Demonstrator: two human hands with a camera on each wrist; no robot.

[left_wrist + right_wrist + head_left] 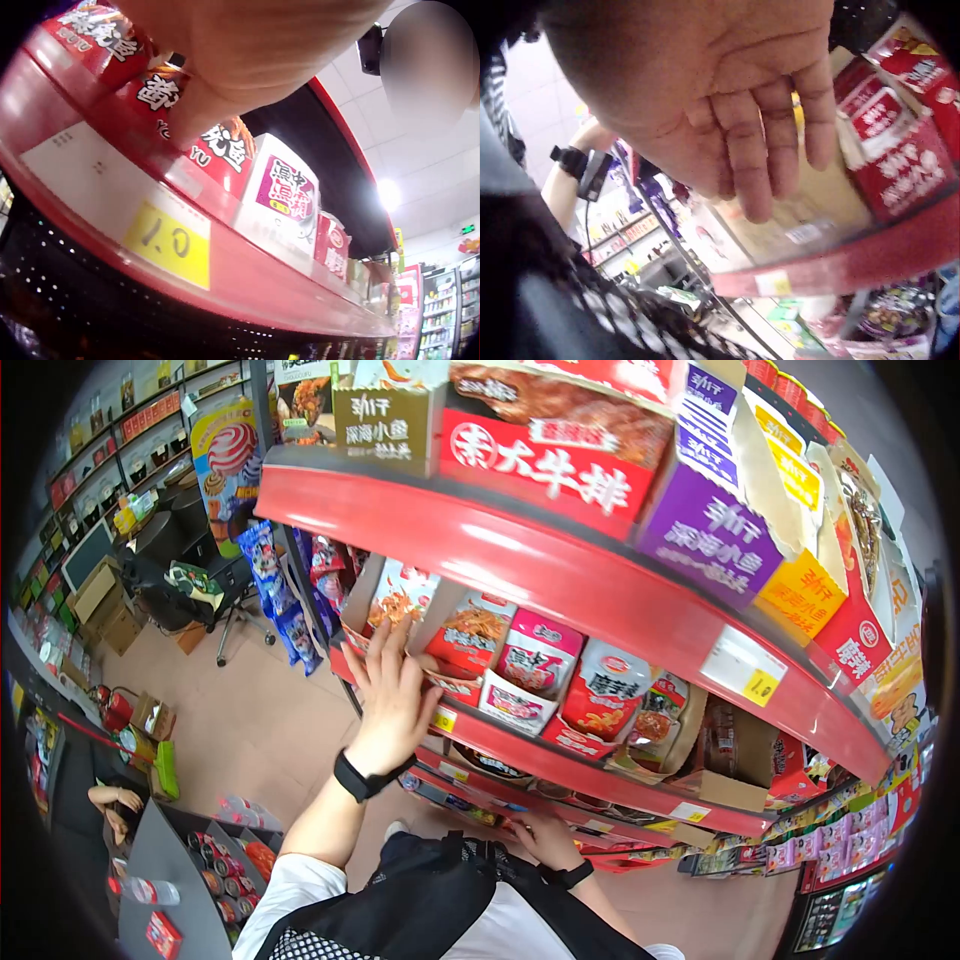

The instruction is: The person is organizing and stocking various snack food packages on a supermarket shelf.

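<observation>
My left hand (pixel 388 695) reaches to the left end of a red-edged shelf, fingers spread and nearly straight. Its fingertips lie at the display box of white-and-red snack packets (pixel 405 588). Beside it stand red snack pouches (pixel 470 628) and a white-and-pink box (pixel 518 705). From the left wrist view, the left hand (pixel 247 52) covers part of a red box (pixel 221 161). Lower down, my right hand (pixel 550 842) is near a lower shelf. In the right wrist view its relaxed fingers (pixel 746 161) hold nothing, in front of a tan carton (pixel 832 202) and a red snack box (pixel 904 169).
Larger snack boxes (pixel 560 470) fill the upper shelf, whose red edge (pixel 500 555) juts out above the left hand. Blue snack bags (pixel 275 595) hang at the shelf's left side. A grey counter (pixel 165 840) with bottles and cans stands at lower left, an office chair (pixel 225 595) behind.
</observation>
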